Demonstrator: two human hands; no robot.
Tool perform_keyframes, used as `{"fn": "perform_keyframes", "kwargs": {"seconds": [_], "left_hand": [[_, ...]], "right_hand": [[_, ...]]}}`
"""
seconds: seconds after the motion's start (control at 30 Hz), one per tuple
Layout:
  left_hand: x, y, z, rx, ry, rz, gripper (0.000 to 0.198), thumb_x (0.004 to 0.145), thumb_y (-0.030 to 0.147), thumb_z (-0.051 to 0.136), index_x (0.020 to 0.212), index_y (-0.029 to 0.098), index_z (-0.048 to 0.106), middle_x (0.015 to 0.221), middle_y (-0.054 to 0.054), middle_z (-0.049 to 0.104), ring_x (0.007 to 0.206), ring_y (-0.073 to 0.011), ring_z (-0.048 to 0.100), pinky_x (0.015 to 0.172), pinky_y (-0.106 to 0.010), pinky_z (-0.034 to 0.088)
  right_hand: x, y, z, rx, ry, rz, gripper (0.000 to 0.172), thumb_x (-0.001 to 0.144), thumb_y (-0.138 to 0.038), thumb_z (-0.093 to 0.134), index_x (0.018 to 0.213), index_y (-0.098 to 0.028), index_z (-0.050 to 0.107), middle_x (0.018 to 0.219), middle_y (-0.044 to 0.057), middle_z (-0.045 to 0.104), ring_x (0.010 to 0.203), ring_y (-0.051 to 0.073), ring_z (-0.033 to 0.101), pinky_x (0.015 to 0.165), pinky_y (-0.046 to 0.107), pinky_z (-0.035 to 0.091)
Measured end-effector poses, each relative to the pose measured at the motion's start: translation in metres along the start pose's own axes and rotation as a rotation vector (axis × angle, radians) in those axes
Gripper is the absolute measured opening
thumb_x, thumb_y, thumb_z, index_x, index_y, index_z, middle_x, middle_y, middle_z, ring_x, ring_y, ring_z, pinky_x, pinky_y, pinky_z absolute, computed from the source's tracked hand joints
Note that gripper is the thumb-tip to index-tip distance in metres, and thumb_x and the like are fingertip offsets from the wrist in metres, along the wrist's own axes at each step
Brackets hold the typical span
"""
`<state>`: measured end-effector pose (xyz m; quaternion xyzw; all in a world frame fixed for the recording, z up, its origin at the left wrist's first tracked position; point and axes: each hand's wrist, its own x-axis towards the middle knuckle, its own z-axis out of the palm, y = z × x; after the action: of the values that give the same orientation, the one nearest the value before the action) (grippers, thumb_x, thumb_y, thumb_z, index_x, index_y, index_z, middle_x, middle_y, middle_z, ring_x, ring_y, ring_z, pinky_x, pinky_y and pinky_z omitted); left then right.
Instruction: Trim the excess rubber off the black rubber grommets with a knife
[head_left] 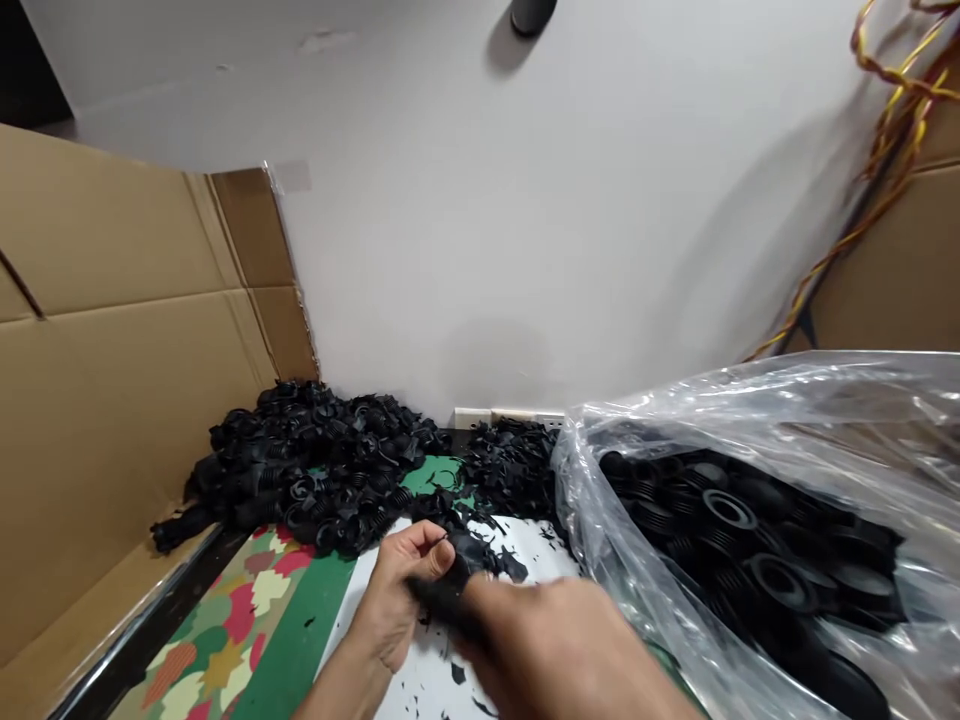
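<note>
My left hand (397, 590) is closed around a black ribbed rubber part (469, 555), holding it over a white sheet (525, 545) strewn with black scraps. My right hand (559, 640) is closer to the camera and blurred, its back towards me. It grips a dark tool or piece (439, 600) that reaches across to the part; I cannot make out what it is. A large heap of black rubber parts (315, 465) lies beyond the hands against the wall.
A clear plastic bag (757, 470) full of black ribbed rings sits at the right. A cardboard wall (112, 380) stands at the left. A green patterned mat (247, 620) covers the table. Coloured wires (877, 190) hang at the top right.
</note>
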<state>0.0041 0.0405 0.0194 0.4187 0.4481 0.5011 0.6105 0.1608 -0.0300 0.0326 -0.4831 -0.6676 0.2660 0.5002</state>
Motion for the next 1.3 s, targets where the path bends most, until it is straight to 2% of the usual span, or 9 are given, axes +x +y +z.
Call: {"fn": "perform_keyframes", "kwargs": {"seconds": [0.1, 0.23, 0.37, 0.5, 0.63, 0.73, 0.9, 1.0, 1.3], "left_hand": [[-0.003, -0.001, 0.001, -0.046, -0.02, -0.023, 0.048, 0.041, 0.053, 0.086, 0.056, 0.013, 0.062, 0.049, 0.003, 0.053, 0.048, -0.0096, 0.044, 0.047, -0.021, 0.032], [-0.008, -0.003, 0.003, -0.085, -0.044, -0.059, 0.047, 0.043, 0.052, 0.086, 0.053, 0.014, 0.059, 0.046, 0.005, 0.048, 0.046, -0.0093, 0.041, 0.046, -0.021, 0.03], [-0.01, -0.004, 0.004, -0.127, -0.054, -0.088, 0.047, 0.049, 0.053, 0.083, 0.053, 0.014, 0.058, 0.045, 0.005, 0.048, 0.046, -0.0094, 0.042, 0.046, -0.021, 0.031], [-0.013, -0.003, 0.005, -0.241, -0.089, -0.142, 0.041, 0.057, 0.048, 0.082, 0.057, 0.014, 0.059, 0.048, 0.001, 0.057, 0.046, -0.0115, 0.05, 0.047, -0.022, 0.038], [-0.01, -0.005, 0.006, -0.302, 0.017, -0.228, 0.041, 0.055, 0.048, 0.083, 0.059, 0.014, 0.06, 0.05, -0.001, 0.061, 0.044, -0.0139, 0.057, 0.043, -0.023, 0.043], [-0.007, -0.006, 0.005, -0.3, 0.082, -0.253, 0.044, 0.053, 0.051, 0.083, 0.059, 0.015, 0.058, 0.047, 0.0, 0.06, 0.041, -0.0134, 0.056, 0.037, -0.021, 0.042], [-0.008, -0.005, 0.004, -0.271, 0.109, -0.241, 0.044, 0.053, 0.052, 0.082, 0.061, 0.013, 0.063, 0.05, -0.001, 0.063, 0.042, -0.0119, 0.056, 0.041, -0.021, 0.044], [-0.011, -0.004, 0.005, -0.251, 0.082, -0.233, 0.042, 0.056, 0.051, 0.082, 0.063, 0.012, 0.066, 0.054, -0.003, 0.066, 0.045, -0.0116, 0.056, 0.047, -0.021, 0.047], [-0.011, -0.008, 0.004, -0.219, 0.028, -0.224, 0.042, 0.061, 0.051, 0.078, 0.061, 0.012, 0.064, 0.054, -0.004, 0.065, 0.049, -0.0118, 0.054, 0.052, -0.023, 0.045]], "right_hand": [[0.04, -0.008, -0.017, -0.214, -0.118, 0.075, 0.008, 0.073, -0.028, 0.069, 0.071, -0.023, 0.064, 0.052, -0.001, 0.063, 0.044, 0.015, 0.053, 0.044, 0.026, 0.036], [0.048, 0.002, -0.008, -0.19, -0.199, -0.011, 0.006, 0.071, -0.018, 0.064, 0.068, -0.022, 0.06, 0.058, -0.002, 0.063, 0.051, 0.015, 0.052, 0.048, 0.024, 0.034], [0.041, 0.021, 0.008, -0.068, -0.046, -0.123, 0.027, 0.082, -0.029, 0.052, 0.057, -0.02, 0.056, 0.053, -0.001, 0.053, 0.049, 0.013, 0.045, 0.049, 0.025, 0.033], [0.043, 0.031, 0.004, 0.169, 0.094, 0.138, 0.03, 0.082, -0.043, 0.054, 0.064, -0.019, 0.056, 0.052, -0.004, 0.046, 0.047, 0.012, 0.042, 0.045, 0.024, 0.035], [0.043, 0.032, -0.001, 0.565, 0.098, 0.313, 0.04, 0.076, -0.056, 0.061, 0.082, -0.017, 0.062, 0.058, -0.003, 0.053, 0.043, 0.011, 0.045, 0.043, 0.025, 0.041], [0.038, 0.03, 0.001, 0.671, 0.106, 0.246, 0.038, 0.078, -0.053, 0.062, 0.089, -0.017, 0.069, 0.058, -0.001, 0.058, 0.048, 0.013, 0.052, 0.054, 0.03, 0.046], [0.032, 0.033, 0.012, 0.51, 0.165, 0.033, 0.025, 0.076, -0.044, 0.067, 0.087, -0.023, 0.074, 0.083, 0.006, 0.063, 0.066, 0.018, 0.06, 0.057, 0.03, 0.051], [0.03, 0.036, 0.016, 0.463, 0.194, 0.051, 0.021, 0.075, -0.041, 0.069, 0.086, -0.023, 0.074, 0.085, 0.007, 0.065, 0.075, 0.022, 0.063, 0.06, 0.032, 0.054], [0.028, 0.032, 0.017, 0.508, 0.125, 0.095, 0.015, 0.077, -0.035, 0.068, 0.081, -0.021, 0.068, 0.07, 0.003, 0.063, 0.06, 0.02, 0.065, 0.057, 0.032, 0.055]]}}
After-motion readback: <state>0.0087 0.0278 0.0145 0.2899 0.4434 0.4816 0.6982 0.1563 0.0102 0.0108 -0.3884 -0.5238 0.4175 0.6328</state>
